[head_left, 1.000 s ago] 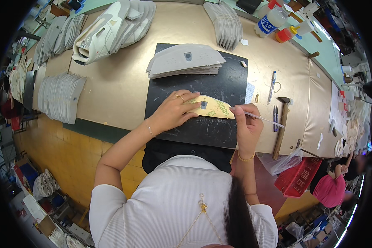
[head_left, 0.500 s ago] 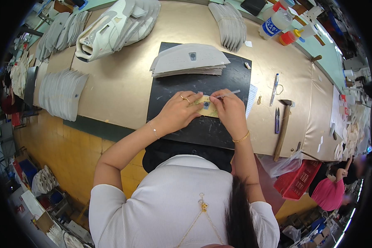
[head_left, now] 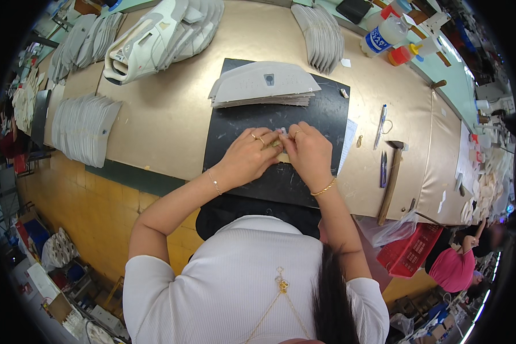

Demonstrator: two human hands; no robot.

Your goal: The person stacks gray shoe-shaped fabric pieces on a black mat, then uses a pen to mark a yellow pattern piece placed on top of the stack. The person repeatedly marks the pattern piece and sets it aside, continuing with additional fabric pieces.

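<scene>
Over the black mat [head_left: 223, 135], my two hands meet at a small pale-yellow piece [head_left: 283, 159], mostly hidden under the fingers. My left hand [head_left: 247, 153] is closed on the piece from the left, its fingertips against it. From the right, my right hand [head_left: 309, 150] is closed with bent fingers, thumb and fingertips pinching at the piece's upper part. A bit of something whitish shows between the fingertips; its kind cannot be told. Just beyond my hands lies a stack of grey curved panels [head_left: 252, 83], the top one bearing a small dark patch.
A hammer [head_left: 391, 183], purple snips [head_left: 383, 169] and a pen [head_left: 380, 127] lie at the right. More grey panels [head_left: 83, 132] stand left, with stacked whitish shoe uppers [head_left: 149, 43] behind. Bottles [head_left: 384, 35] stand far right; a red basket [head_left: 410, 249] sits below the table edge.
My right hand has moved left and closed in over the yellow piece, covering more of it. The thin translucent strip seen at its fingers no longer shows.
</scene>
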